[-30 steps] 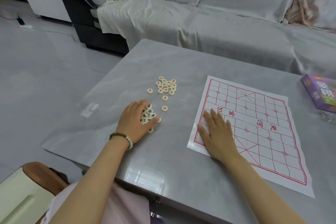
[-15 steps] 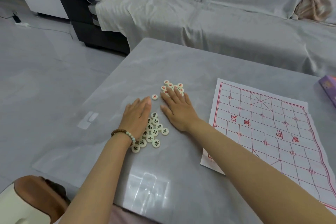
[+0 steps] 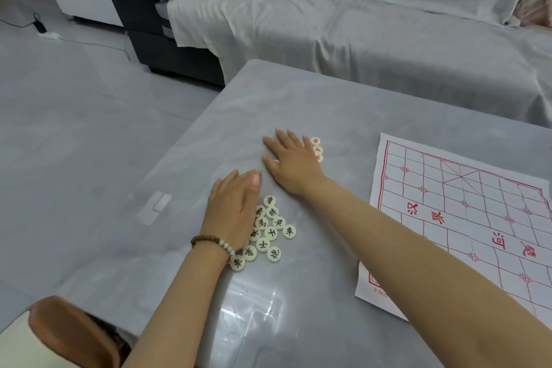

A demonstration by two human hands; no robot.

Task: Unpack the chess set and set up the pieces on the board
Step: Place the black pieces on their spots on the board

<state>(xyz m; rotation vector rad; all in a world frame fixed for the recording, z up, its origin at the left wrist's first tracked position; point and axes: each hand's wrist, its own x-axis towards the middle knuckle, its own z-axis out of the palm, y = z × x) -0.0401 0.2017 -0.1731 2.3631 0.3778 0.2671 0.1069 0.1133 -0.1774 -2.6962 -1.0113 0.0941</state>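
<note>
**Pieces out, none on the board yet**

From my end the set looks unpacked. The paper board point(image 3: 463, 218) lies flat at the right of the table point(image 3: 328, 104), and I see no piece on the part in view. The left hand point(image 3: 236, 203) lies flat, fingers straight, against the near cluster of black-lettered pieces point(image 3: 267, 233). The right hand point(image 3: 294, 163) lies flat just beyond, covering most of the red-lettered pieces point(image 3: 316, 149). Neither grips anything. I judge the sorting nearly done, with all the placing left.

The left hand point(image 3: 233, 206) lay palm down, fingers straight and together, its thumb tip close to the right hand point(image 3: 294, 163). The right hand lay flat just ahead, fingers slightly spread, the right forearm point(image 3: 388, 236) stretched in from the lower right.
</note>
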